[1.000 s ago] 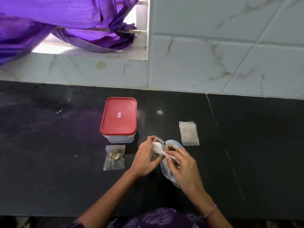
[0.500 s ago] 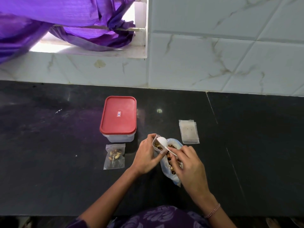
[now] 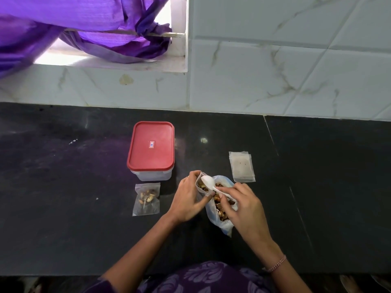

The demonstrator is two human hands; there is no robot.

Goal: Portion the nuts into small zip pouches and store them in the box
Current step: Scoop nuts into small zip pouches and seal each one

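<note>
A clear plastic bag of mixed nuts [image 3: 220, 216] lies on the black counter [image 3: 63, 208] in front of me. My left hand [image 3: 188, 199] holds a small zip pouch [image 3: 201, 186] open at the bag's mouth. My right hand [image 3: 243, 208] pinches the handle of a white plastic spoon [image 3: 208, 180], whose bowl is over the pouch opening. A filled zip pouch [image 3: 146, 198] lies to the left. Behind it stands the clear box with a red lid [image 3: 151, 148], closed.
A small stack of flat zip pouches [image 3: 242, 169] lies to the right of the nut bag. A marble-tiled wall [image 3: 275, 77] backs the counter. Purple cloth [image 3: 95, 24] hangs at a window at upper left.
The spoon has tilted up and moved slightly left, over the open pouch. My right hand has slid a little down and right along the bag.
</note>
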